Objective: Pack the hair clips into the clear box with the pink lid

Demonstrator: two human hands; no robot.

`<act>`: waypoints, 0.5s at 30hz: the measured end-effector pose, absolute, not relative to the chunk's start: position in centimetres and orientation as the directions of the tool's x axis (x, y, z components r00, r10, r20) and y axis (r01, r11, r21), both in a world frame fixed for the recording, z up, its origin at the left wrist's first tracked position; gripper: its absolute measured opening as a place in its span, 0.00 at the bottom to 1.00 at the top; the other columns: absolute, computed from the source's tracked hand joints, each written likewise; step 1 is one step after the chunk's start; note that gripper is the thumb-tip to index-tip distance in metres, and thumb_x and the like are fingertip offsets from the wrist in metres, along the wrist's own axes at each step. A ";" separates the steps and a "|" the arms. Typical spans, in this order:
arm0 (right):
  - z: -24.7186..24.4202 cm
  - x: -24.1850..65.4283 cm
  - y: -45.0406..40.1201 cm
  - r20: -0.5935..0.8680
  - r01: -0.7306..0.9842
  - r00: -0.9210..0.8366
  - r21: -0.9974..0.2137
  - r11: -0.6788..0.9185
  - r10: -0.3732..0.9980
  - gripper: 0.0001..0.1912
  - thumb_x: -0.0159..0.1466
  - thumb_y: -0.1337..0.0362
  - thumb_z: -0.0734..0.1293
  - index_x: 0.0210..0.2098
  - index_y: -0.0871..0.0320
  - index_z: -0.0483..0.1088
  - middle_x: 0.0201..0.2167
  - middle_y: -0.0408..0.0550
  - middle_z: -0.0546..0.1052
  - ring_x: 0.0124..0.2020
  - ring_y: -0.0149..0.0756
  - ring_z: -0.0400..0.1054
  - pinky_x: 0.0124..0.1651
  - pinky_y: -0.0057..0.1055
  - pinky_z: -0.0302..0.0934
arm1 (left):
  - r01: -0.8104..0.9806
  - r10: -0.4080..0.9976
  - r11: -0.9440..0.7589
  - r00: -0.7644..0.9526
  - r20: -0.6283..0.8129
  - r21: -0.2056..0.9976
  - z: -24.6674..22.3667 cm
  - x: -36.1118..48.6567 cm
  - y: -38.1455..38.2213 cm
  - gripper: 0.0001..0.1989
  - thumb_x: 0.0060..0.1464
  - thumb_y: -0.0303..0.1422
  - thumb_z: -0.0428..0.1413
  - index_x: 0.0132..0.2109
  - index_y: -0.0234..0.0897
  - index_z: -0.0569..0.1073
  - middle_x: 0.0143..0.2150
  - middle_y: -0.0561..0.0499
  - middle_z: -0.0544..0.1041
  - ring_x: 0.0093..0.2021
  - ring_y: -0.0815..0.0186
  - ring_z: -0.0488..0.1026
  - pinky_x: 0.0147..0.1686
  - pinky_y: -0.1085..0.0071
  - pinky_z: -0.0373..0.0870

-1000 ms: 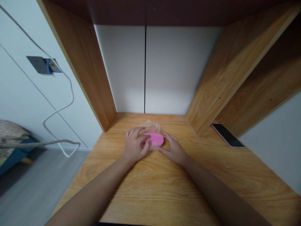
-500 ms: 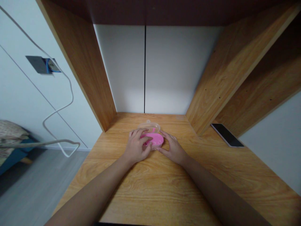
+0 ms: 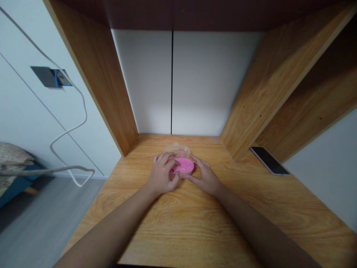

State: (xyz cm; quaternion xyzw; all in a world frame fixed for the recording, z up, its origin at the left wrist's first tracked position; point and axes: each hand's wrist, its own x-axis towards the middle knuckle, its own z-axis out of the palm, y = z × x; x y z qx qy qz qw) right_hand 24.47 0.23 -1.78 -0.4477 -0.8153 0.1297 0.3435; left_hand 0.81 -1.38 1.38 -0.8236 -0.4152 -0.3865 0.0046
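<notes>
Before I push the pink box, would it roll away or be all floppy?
The pink box probably won't roll, since its broad top lies flat. It looks like stiff plastic, so likely not floppy. Its shiny, clear rim might be slippery.

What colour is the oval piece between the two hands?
The oval piece is bright pink; the head view shows it best.

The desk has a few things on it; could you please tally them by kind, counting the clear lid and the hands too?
Pink box: 1
Clear lid: 1
Phone: 1
Hands: 2, left hand and right hand
Total: 5
</notes>
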 end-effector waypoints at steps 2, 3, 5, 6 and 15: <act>-1.7 24.4 0.2 0.444 0.638 -0.362 -0.522 0.566 0.819 0.41 0.62 0.46 0.72 0.68 0.53 0.57 0.62 0.57 0.71 0.61 0.52 0.66 0.63 0.52 0.61 | 0.695 0.690 -0.644 0.347 0.636 0.320 1.4 0.8 -1.4 0.12 0.52 0.37 0.58 0.44 0.40 0.74 0.57 0.42 0.73 0.59 0.50 0.67 0.56 0.51 0.61; -1.6 24.4 0.2 0.444 0.637 -0.363 -0.523 0.566 0.819 0.42 0.62 0.46 0.72 0.68 0.52 0.57 0.62 0.57 0.71 0.61 0.52 0.66 0.63 0.52 0.60 | 0.696 0.691 -0.642 0.346 0.634 0.321 1.4 0.9 -1.4 0.12 0.52 0.38 0.59 0.43 0.40 0.73 0.57 0.42 0.73 0.59 0.50 0.67 0.55 0.51 0.61; -1.6 24.4 0.1 0.443 0.636 -0.363 -0.526 0.565 0.820 0.42 0.61 0.46 0.73 0.69 0.53 0.57 0.61 0.57 0.72 0.61 0.53 0.66 0.63 0.52 0.60 | 0.695 0.689 -0.645 0.349 0.635 0.318 1.5 0.9 -1.4 0.11 0.51 0.38 0.59 0.42 0.40 0.73 0.57 0.41 0.73 0.59 0.49 0.67 0.55 0.51 0.61; -1.6 24.4 0.1 0.442 0.637 -0.362 -0.527 0.563 0.821 0.43 0.61 0.45 0.73 0.69 0.53 0.57 0.61 0.57 0.72 0.61 0.53 0.66 0.62 0.53 0.60 | 0.694 0.687 -0.647 0.350 0.637 0.317 1.5 0.9 -1.4 0.11 0.51 0.39 0.60 0.41 0.40 0.72 0.57 0.41 0.73 0.59 0.49 0.68 0.55 0.51 0.61; -1.7 24.5 0.3 0.441 0.638 -0.366 -0.522 0.566 0.819 0.42 0.61 0.47 0.73 0.68 0.53 0.57 0.62 0.58 0.70 0.62 0.53 0.65 0.63 0.53 0.60 | 0.680 0.691 -0.653 0.353 0.631 0.334 1.3 0.9 -1.4 0.09 0.50 0.38 0.60 0.37 0.40 0.71 0.57 0.42 0.73 0.60 0.49 0.67 0.56 0.51 0.60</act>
